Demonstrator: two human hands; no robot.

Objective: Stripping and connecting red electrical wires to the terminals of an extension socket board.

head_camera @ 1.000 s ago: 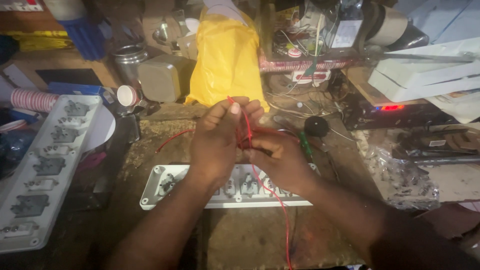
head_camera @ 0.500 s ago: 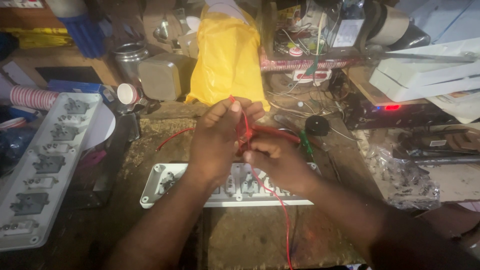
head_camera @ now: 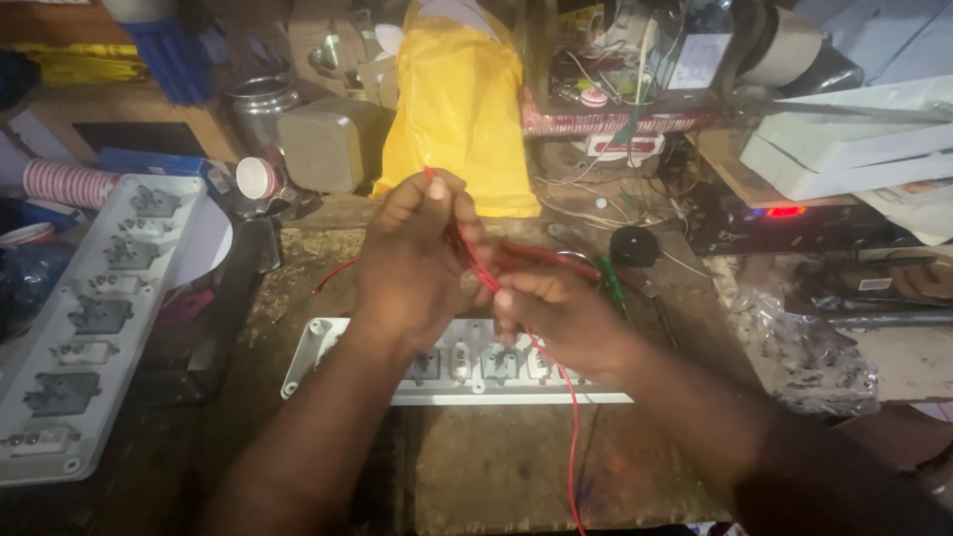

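In the head view we see both hands meeting at the middle of the frame over a cluttered workbench [head_camera: 496, 476]. The left hand [head_camera: 412, 263] has its fingers closed together, pinching a thin red wire [head_camera: 467, 253] near its raised tip, which pokes up just above the thumb. The right hand [head_camera: 556, 313] sits just right of and below the left hand, its fingers curled shut around the same wire.

The red wire is slim, glossy and bright red. Its long axis runs on a diagonal from the upper tip at centre frame down and to the right between the two hands. Below the right hand it falls almost straight down to the bottom edge of the frame. Another red strand arcs off to the right behind the right hand.

Directly under the hands lies a long white socket strip [head_camera: 318, 347], stretched left to right, with grey sockets showing between the wrists. A second, larger white socket board [head_camera: 94, 318] lies at the left edge, running from upper right to lower left. A yellow plastic bag [head_camera: 462, 109] stands at top centre, just beyond the left hand. A green-handled tool [head_camera: 613, 283] lies just right of the right hand.
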